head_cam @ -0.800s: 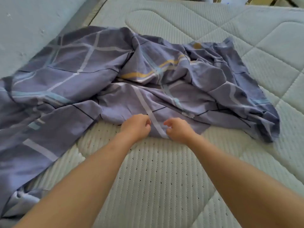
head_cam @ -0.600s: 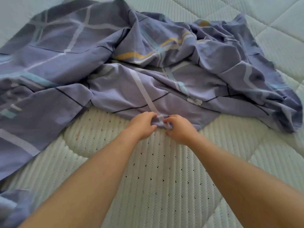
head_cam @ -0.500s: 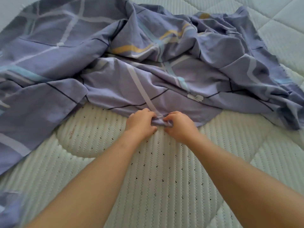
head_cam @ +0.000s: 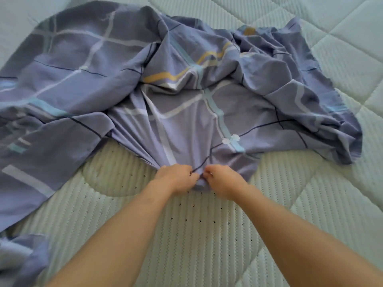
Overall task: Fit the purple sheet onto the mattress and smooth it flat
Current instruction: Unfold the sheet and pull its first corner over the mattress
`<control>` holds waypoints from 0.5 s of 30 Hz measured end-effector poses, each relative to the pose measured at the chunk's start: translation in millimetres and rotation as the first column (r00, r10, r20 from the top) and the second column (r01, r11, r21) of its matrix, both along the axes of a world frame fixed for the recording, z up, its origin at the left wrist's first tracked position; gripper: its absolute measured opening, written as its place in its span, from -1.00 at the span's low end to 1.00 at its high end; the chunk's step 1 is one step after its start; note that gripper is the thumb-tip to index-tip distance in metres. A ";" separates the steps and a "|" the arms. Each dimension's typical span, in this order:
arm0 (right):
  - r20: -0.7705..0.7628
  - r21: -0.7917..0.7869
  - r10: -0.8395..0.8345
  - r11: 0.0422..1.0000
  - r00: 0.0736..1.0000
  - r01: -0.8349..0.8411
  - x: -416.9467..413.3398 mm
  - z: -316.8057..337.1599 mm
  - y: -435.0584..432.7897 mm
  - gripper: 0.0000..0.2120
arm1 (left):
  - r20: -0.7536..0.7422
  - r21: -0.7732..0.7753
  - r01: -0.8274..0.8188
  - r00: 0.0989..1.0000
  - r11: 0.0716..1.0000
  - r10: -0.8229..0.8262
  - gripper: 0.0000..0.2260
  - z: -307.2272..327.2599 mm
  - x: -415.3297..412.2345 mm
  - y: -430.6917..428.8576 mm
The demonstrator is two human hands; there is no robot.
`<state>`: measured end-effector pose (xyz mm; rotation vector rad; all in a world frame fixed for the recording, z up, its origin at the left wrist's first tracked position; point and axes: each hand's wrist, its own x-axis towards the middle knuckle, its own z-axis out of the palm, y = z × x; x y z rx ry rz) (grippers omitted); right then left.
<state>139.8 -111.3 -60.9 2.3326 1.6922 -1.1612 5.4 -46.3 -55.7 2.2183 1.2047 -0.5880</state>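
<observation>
The purple sheet point(head_cam: 99, 65), checked with white, blue and yellow stripes, lies crumpled across the pale quilted mattress point(head_cam: 186, 241). Its near edge is bunched into taut folds that fan away from my hands. My left hand point(head_cam: 176, 178) and my right hand point(head_cam: 222, 180) sit side by side at the middle of the view. Both are closed on that near edge of the sheet, fingers curled into the cloth. A small white bow mark point(head_cam: 230, 139) shows on the sheet just beyond my right hand.
Part of the sheet trails off the mattress's left side, with a loose fold point(head_cam: 18, 257) at the lower left. Bare quilted mattress shows to the right point(head_cam: 342, 48) and in front of me.
Both hands have closed on the sheet's near edge and pulled it toward me. The cloth between the heap and my hands is now stretched into tight pleats.
</observation>
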 end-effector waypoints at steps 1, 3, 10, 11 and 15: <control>-0.033 -0.002 -0.021 1.000 0.999 0.021 0.4 6.4 -5.9 -0.82 | 0.046 -0.028 -0.015 0.999 0.999 0.016 -0.74 9.2 -3.6 -4.6; -0.066 0.007 -0.047 0.999 0.997 0.048 3.3 27.8 -11.9 -0.79 | 0.098 -0.020 -0.004 0.995 1.000 0.006 -0.74 30.2 -9.4 -10.2; -0.184 0.076 -0.106 0.990 0.977 0.122 23.7 118.1 -19.0 -0.67 | -0.061 0.413 0.061 0.997 0.909 -0.040 -0.84 95.4 -9.4 -8.9; -0.189 0.087 -0.096 0.990 0.977 0.114 26.1 133.6 -23.7 -0.66 | -0.081 0.429 0.067 0.996 0.901 -0.035 -0.81 109.7 -10.9 -13.1; -0.238 0.148 -0.078 0.982 0.968 0.116 34.3 191.0 -48.5 -0.63 | 0.034 0.365 -0.052 0.999 0.930 0.043 -0.87 153.2 -21.3 -34.6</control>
